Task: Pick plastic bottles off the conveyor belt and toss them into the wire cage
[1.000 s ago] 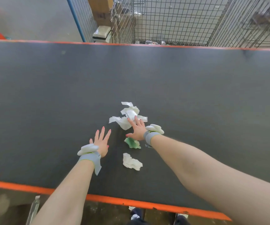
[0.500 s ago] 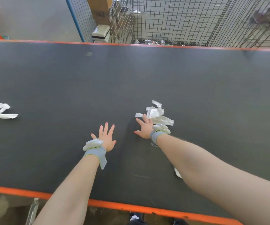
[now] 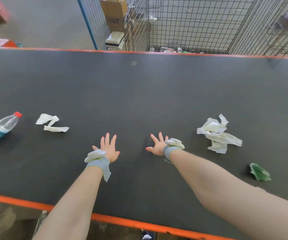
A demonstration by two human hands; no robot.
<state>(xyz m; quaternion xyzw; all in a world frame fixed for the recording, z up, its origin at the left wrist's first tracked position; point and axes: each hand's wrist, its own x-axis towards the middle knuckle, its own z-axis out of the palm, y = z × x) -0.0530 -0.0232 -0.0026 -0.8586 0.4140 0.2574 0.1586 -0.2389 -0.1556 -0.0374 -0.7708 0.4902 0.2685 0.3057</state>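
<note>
A clear plastic bottle (image 3: 0,129) with a red cap and a red, white and green label lies on its side at the far left of the dark conveyor belt (image 3: 139,94). My left hand (image 3: 109,147) and my right hand (image 3: 157,143) hover over the middle of the belt with fingers spread, holding nothing. The bottle lies well to the left of my left hand. The wire cage (image 3: 200,23) stands beyond the belt's far edge, with several bottles on its floor.
White paper scraps (image 3: 50,122) lie between the bottle and my left hand. A crumpled white plastic wrapper (image 3: 217,134) and a green scrap (image 3: 259,172) lie right of my right hand. Orange rails edge the belt. Cardboard boxes (image 3: 115,13) stand beside the cage.
The belt has carried the white wrapper and green scrap to the right, away from my right hand. Paper scraps and then the bottle have come in from the left. Both hands stay spread.
</note>
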